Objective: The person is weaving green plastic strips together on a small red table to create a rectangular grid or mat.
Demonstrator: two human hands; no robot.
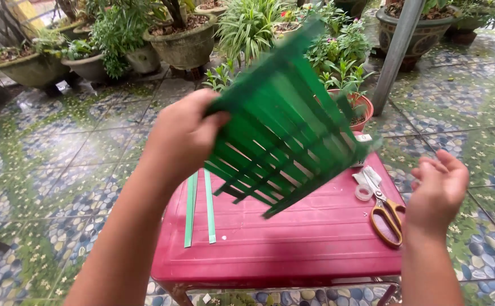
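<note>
Head view looks down on a red plastic table (293,238) standing on a patterned tile floor (60,170). The left hand (182,133) is closed on the upper left edge of a green woven mat (284,122) made of flat strips, and holds it up, tilted, above the table. The mat is blurred, so its far edge is hard to trace; its lower strips hang just over the tabletop without clearly touching it. The right hand (437,190) is open, fingers loosely curled, empty, and hovers to the right of the mat, apart from it and near the table's right edge.

Two loose green strips (199,207) lie side by side on the left part of the table. Scissors (386,215) with yellow-orange handles lie by the right edge, just below the right hand, and a roll of clear tape (364,191) rests beside their blades.

Beyond the table stand many pots. A red clay pot (363,110) just behind the table holds a leafy green plant. A large grey stone pot (185,42) holds soil and a thick stem. A low grey bowl-shaped pot (32,68) at the left holds small green plants. A dark patterned pot (423,31) at the upper right holds soil and greenery, and a grey pole (397,51) leans in front of it.
</note>
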